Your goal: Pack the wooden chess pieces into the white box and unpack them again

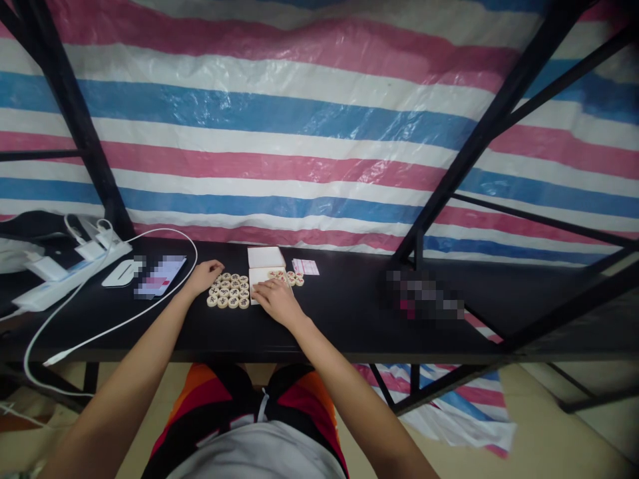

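On the desk (pixel 344 326), a block of dark-marked round pieces (pixel 234 293) already stands in tight rows at nine o'clock from the open white box (pixel 266 257), while red-marked pieces (pixel 275 275) remain outside those rows, some in the box and a few at its three o'clock. The pieces look pale, thick and flat-topped. The left hand's (pixel 204 277) fingers curl at the block's eleven o'clock, the right hand's (pixel 274 298) reach over the box; whether either pinches anything, I cannot tell.
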Demonstrator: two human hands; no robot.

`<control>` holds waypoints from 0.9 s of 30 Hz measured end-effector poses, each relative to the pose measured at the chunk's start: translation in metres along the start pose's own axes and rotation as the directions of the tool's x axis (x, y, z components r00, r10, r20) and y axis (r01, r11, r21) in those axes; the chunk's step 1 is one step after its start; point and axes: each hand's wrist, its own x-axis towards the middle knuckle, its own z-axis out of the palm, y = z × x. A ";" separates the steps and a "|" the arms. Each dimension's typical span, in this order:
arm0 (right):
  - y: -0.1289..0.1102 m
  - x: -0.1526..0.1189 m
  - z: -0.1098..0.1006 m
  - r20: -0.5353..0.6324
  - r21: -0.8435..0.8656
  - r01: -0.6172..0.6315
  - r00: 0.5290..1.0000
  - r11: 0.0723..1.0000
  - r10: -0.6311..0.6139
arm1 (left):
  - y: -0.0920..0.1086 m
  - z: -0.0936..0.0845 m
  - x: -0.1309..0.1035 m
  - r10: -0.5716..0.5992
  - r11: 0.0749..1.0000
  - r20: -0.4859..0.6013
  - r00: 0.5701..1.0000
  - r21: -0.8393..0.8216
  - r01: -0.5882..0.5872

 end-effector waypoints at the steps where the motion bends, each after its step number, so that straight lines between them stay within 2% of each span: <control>1: -0.001 -0.001 -0.002 -0.002 -0.003 -0.001 1.000 1.000 0.001 | 0.000 0.000 0.000 -0.002 1.000 -0.001 1.000 0.000 0.002; 5: -0.004 -0.004 -0.007 0.023 -0.022 -0.004 1.000 1.000 0.004 | 0.000 0.000 0.000 -0.007 1.000 0.000 1.000 0.000 0.007; 12: -0.003 -0.007 -0.004 0.055 -0.056 0.046 0.998 0.997 -0.043 | -0.003 0.001 0.001 0.003 1.000 0.000 1.000 -0.011 -0.003; 18: -0.003 -0.008 -0.006 0.056 -0.026 0.064 0.996 0.998 -0.063 | 0.002 0.000 -0.001 -0.008 1.000 0.008 1.000 -0.013 0.008; 22: 0.001 -0.009 -0.006 0.040 0.004 0.033 0.999 0.999 -0.033 | 0.003 -0.001 -0.001 -0.009 1.000 0.009 1.000 -0.005 0.009; 27: 0.004 -0.010 -0.006 0.074 -0.005 0.019 0.997 1.000 -0.019 | 0.001 0.000 0.000 -0.006 1.000 0.006 1.000 -0.012 0.006</control>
